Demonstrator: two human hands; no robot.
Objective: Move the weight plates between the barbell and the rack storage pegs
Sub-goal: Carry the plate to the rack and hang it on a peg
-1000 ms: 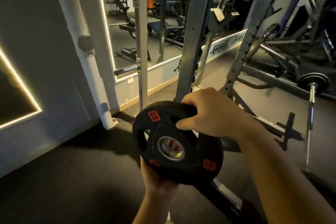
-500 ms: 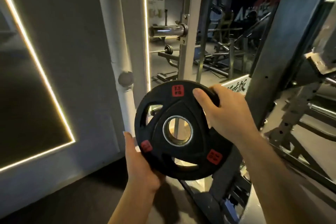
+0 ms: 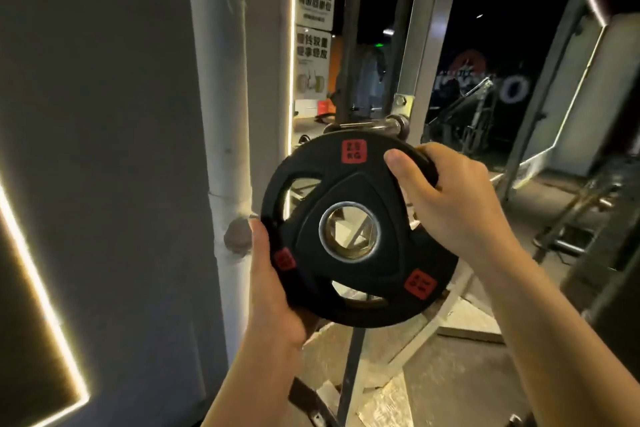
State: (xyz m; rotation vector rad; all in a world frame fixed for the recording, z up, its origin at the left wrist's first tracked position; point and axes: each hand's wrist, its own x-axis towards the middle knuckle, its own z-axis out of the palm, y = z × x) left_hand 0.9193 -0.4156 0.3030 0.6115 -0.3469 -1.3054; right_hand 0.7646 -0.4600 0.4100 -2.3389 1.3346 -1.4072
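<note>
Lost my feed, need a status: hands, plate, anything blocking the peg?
Left hand grips the plate at its lower left rim, right hand at its upper right. Plate held just below the chrome peg, not on it. Nothing seen on the peg.

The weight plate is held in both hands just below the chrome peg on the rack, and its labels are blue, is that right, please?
Not quite: the head view shows the labels on the weight plate are red. Left hand and right hand do hold it just below the chrome peg.

The weight plate (image 3: pixel 353 229), held in both hands, sits just below the chrome storage peg (image 3: pixel 367 125), hemmed by the white pipe (image 3: pixel 221 135) leftward and the rack upright (image 3: pixel 426 31) behind, open rightward.
</note>
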